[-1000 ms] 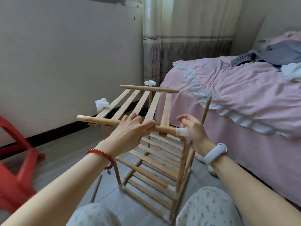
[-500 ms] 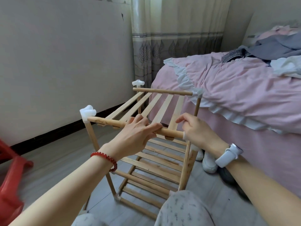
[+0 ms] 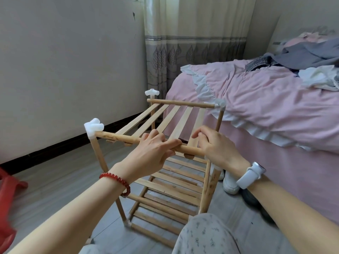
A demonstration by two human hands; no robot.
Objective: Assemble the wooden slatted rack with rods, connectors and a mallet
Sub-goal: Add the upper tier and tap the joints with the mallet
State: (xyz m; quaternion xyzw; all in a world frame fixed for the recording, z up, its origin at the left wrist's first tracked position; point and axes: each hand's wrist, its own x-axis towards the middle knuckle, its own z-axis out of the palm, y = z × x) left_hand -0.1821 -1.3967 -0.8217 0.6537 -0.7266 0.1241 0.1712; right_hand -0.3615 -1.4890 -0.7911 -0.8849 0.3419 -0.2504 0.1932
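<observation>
A red stool (image 3: 7, 198) sits at the far left edge, and the wooden rack (image 3: 165, 180) stands on the floor between wall and bed (image 3: 275, 110). A white connector (image 3: 94, 127) caps its near-left post. The left hand (image 3: 152, 154) curls around the near top rod (image 3: 124, 139); the right hand (image 3: 216, 147) clasps the same rod's right end, at the corner

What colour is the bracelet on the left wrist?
Red beads, clearest in the head view: bracelet.
</observation>
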